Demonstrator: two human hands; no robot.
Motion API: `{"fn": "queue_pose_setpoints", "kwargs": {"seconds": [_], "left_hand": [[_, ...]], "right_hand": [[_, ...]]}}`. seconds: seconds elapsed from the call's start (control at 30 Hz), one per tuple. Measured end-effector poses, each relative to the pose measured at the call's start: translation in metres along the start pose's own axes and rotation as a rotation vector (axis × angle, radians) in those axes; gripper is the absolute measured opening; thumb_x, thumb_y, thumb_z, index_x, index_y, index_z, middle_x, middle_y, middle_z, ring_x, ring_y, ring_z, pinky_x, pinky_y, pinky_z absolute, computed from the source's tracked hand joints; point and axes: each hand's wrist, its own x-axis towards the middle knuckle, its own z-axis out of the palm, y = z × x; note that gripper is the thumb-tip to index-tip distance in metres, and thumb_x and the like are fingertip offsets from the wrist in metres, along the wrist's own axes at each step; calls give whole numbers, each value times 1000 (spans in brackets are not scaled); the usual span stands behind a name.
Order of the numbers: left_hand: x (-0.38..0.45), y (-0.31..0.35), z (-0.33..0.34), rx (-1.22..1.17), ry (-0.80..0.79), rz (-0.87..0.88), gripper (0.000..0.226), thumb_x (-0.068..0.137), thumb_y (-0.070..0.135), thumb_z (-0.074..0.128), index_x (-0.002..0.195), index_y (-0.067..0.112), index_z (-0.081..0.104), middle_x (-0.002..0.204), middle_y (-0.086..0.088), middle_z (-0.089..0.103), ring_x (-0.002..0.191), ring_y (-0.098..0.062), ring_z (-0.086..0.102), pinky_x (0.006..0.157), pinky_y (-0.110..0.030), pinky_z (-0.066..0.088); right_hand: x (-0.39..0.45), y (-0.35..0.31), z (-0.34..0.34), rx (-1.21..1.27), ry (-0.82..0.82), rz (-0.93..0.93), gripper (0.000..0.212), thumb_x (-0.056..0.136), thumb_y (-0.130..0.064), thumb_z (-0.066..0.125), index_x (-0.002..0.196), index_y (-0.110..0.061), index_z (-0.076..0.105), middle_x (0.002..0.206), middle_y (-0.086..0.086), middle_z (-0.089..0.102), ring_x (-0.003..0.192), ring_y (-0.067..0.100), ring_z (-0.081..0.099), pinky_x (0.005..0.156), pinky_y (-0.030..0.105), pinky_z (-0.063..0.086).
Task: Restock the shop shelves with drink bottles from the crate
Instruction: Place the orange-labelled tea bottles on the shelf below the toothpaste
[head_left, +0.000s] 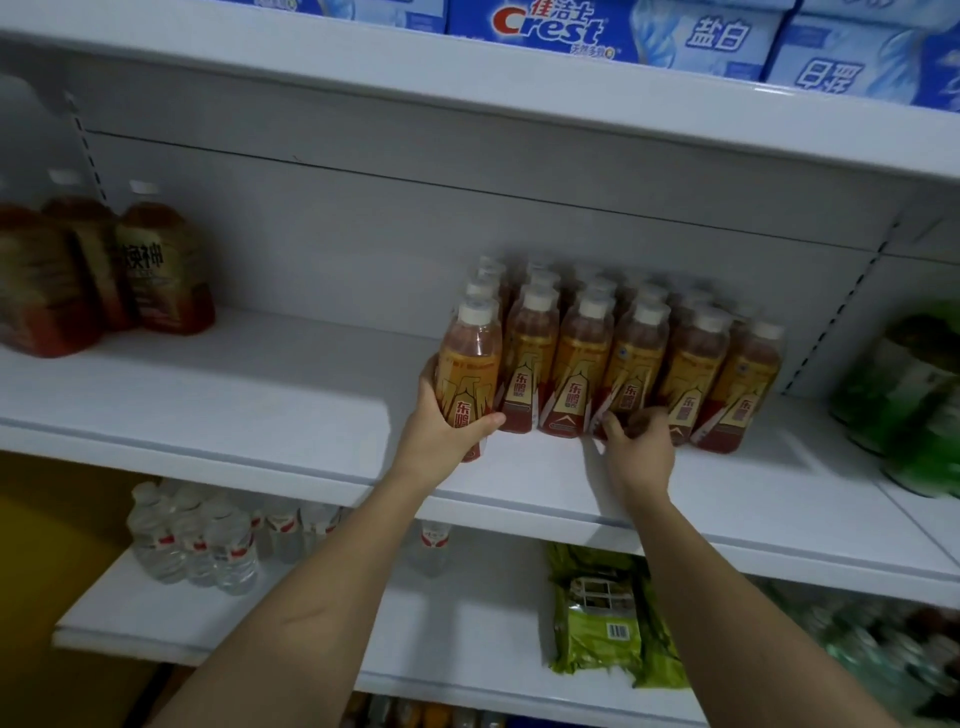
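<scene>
1. i have my left hand (451, 422) wrapped around an orange drink bottle (467, 371), thumb across the front of its label and fingers behind it. the bottle stands at the left end of the front row, touching its neighbour, its base at or just above the shelf; i cannot tell which.
2. my right hand (638, 440) is at the foot of a bottle further along the same row, fingers curled at its base. motion blur keeps me from saying whether they grip it or only nudge it.
3. progress, as i judge it: a block of orange bottles (618, 353) already fills several rows on the right half of the middle shelf (234, 395), so a fair share of the restocking looks done. the wide bare stretch to the left of the block suggests more bottles could go in.
4. the crate is not in view, so i cannot say how many bottles are left in it.
5. the shelf is a smooth white board with a white back panel. at its far left stand larger dark tea bottles (130, 270).
6. around it: blue toothpaste boxes (571, 26) on the shelf above, clear water bottles (197, 535) and a green packet (597, 618) on the shelf below, and blurred green packs (914, 389) at the right edge.
</scene>
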Motion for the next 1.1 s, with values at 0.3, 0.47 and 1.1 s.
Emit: {"fn": "queue_pose_setpoints", "kwargs": {"seconds": [0.3, 0.47, 1.1], "left_hand": [[-49, -9, 14, 454, 161, 2, 91, 89, 54, 63, 156, 14, 15, 152, -12, 37, 141, -31, 38, 115, -50, 37], [-112, -35, 23, 816, 70, 155, 75, 102, 52, 37, 160, 17, 5, 168, -3, 0, 155, -20, -6, 124, -37, -5], [-262, -102, 83, 1061, -450, -219, 71, 99, 67, 15, 160, 31, 9, 168, 2, 7, 155, -21, -4, 123, -49, -3]], "right_hand": [[-96, 26, -31, -201, -244, -325, 35, 98, -23, 56, 132, -14, 55, 127, -1, 58, 119, 14, 51, 101, 30, 43], [-151, 60, -42, -324, -362, -584, 49, 96, -28, 58, 143, -19, 49, 150, -2, 44, 144, 15, 30, 121, 31, 22], [-224, 154, -109, -701, -906, -194, 69, 100, -64, 27, 159, -30, 18, 167, 0, 11, 153, 27, 9, 122, 52, 14]]}}
